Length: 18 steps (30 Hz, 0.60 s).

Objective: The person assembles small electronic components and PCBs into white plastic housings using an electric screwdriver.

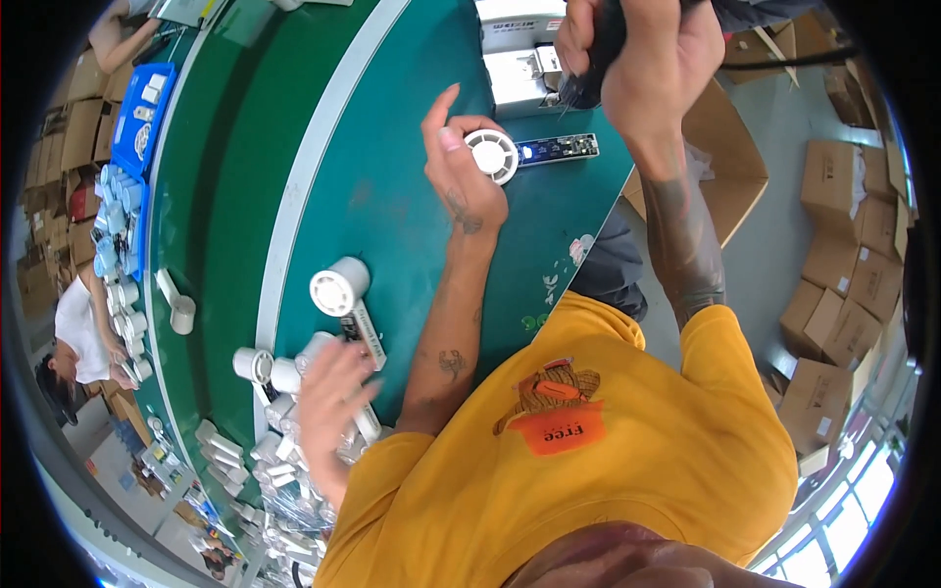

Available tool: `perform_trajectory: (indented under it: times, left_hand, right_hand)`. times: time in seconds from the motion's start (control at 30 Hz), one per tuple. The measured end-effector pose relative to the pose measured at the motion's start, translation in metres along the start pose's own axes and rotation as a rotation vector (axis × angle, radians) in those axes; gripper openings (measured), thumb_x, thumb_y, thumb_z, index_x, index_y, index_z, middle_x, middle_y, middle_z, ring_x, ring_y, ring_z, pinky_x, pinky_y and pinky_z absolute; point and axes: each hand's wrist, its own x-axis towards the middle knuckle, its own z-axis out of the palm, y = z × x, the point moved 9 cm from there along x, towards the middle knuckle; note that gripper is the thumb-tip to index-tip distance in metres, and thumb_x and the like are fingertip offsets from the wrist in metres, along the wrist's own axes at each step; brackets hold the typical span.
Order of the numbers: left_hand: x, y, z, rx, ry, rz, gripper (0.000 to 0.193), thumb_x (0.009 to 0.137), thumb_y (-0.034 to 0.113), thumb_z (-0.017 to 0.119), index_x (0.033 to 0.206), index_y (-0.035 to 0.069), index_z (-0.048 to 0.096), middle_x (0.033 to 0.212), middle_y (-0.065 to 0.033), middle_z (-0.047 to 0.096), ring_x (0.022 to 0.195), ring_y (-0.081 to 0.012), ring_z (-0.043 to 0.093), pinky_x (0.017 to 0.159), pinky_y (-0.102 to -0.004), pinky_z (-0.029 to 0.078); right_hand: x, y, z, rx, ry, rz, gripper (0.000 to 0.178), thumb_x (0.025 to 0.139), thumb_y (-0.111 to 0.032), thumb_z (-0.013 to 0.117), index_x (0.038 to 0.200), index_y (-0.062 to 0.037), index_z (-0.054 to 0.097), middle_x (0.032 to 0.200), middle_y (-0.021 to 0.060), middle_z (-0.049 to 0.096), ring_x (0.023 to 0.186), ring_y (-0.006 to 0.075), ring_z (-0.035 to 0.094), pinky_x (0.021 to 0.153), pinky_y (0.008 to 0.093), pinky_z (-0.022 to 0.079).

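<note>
My left hand is closed around the round white head of a small handheld fan. The fan's handle is uncovered, showing a narrow circuit board with a bluish-white light glowing near the head. Above and to the right, my right hand grips a black tool that looks like an electric screwdriver, partly hidden by the fingers; its tip is hard to make out. Another fan with its board exposed lies on the green table. Beside it, another person's hand is blurred by motion.
A metal box-shaped device stands beyond the fan. Several white fan parts are heaped at the lower left. Past the pale rail runs a green belt, with a blue tray on its far side. Cardboard boxes stand right.
</note>
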Motion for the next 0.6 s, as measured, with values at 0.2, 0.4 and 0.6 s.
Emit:
perform_trajectory:
  times: [0.2, 0.4, 0.6]
  left_hand:
    - [-0.002, 0.001, -0.003, -0.050, 0.010, 0.006, 0.057, 0.111, 0.039, 0.027, 0.141, -0.006, 0.046, 0.082, -0.0126, 0.068, 0.071, -0.0161, 0.064, 0.065, -0.0272, 0.051]
    - [-0.003, 0.002, -0.003, -0.071, 0.011, 0.027, 0.051, 0.111, 0.032, 0.030, 0.141, -0.005, 0.048, 0.082, -0.0116, 0.068, 0.070, -0.0148, 0.064, 0.064, -0.0279, 0.051]
    - [-0.004, 0.003, -0.005, -0.056, 0.017, 0.028, 0.048, 0.111, 0.028, 0.031, 0.141, -0.005, 0.048, 0.083, -0.0120, 0.068, 0.071, -0.0151, 0.065, 0.064, -0.0285, 0.051]
  right_hand:
    - [-0.020, 0.018, 0.020, 0.049, 0.011, 0.096, 0.038, 0.104, -0.037, 0.063, 0.092, -0.0013, 0.057, 0.059, 0.0043, 0.057, 0.043, 0.0101, 0.050, 0.042, 0.0244, 0.039]
    - [-0.020, 0.030, 0.018, 0.065, 0.055, 0.147, 0.037, 0.105, -0.035, 0.063, 0.089, -0.0020, 0.054, 0.058, 0.0045, 0.057, 0.043, 0.0102, 0.050, 0.041, 0.0247, 0.038]
    - [-0.030, 0.022, 0.027, 0.015, -0.028, 0.097, 0.036, 0.103, -0.033, 0.064, 0.099, 0.0028, 0.058, 0.061, 0.0035, 0.057, 0.046, 0.0088, 0.050, 0.045, 0.0240, 0.039]
